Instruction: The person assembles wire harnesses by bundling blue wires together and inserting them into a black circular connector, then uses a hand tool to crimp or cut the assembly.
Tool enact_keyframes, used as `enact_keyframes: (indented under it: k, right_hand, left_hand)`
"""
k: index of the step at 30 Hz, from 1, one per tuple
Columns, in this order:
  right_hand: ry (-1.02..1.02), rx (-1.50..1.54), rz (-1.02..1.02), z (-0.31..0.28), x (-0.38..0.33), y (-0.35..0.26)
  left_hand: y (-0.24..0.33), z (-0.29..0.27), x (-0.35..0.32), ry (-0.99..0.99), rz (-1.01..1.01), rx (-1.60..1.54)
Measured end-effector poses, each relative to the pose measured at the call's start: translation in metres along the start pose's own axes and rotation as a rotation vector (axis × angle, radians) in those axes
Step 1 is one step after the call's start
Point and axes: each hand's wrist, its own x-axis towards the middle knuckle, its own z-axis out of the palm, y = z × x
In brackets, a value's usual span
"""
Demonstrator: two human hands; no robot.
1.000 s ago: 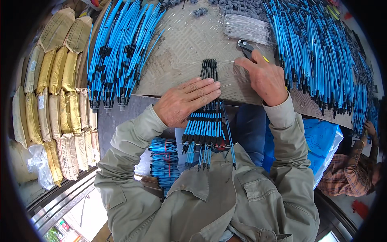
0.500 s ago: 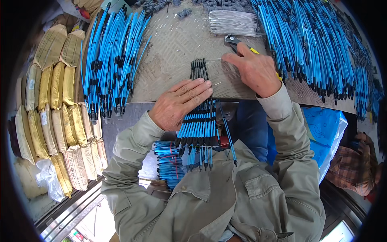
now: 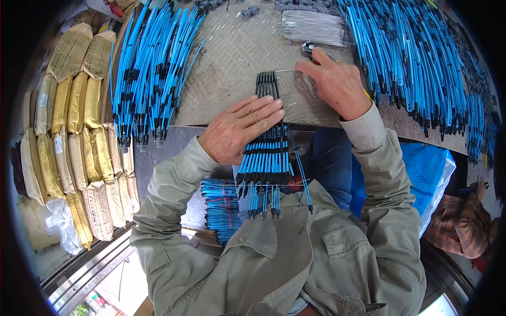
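The table [image 3: 226, 58] has a grey-brown, patterned top; on its left lies a heap of blue strips [image 3: 150, 68], on its right a larger pile [image 3: 411, 68]; between these 2, at the far side, are a bundle of silver wires [image 3: 313, 27] and grey pieces [image 3: 250, 11]; wire bits [image 3: 211, 38] are scattered; at the near edge lie black ends of 1 row of strips [image 3: 266, 81].

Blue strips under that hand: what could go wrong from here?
The strips jut past the edge of the table, under the left hand, so they might slip or fan out if it eased up. The thin wire at the right hand could prick a finger. The pliers in that hand might catch the wire.
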Motion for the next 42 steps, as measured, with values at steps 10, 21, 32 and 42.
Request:
enact_keyframes:
  k: [10,21,32,42]
  right_hand:
    - [-0.052,-0.014,-0.072,0.005,0.015,-0.001]
    - [-0.112,0.068,-0.065,-0.006,0.017,-0.011]
    - [-0.121,0.134,-0.021,-0.005,0.016,-0.011]
    - [-0.062,0.096,-0.085,0.004,0.019,-0.006]
  left_hand:
    - [-0.002,0.001,-0.003,-0.033,0.004,0.031]
    - [-0.002,0.007,-0.006,0.017,-0.014,0.001]
    - [-0.001,0.002,-0.006,0.008,0.009,-0.081]
    - [-0.002,0.006,-0.005,-0.001,0.001,-0.07]
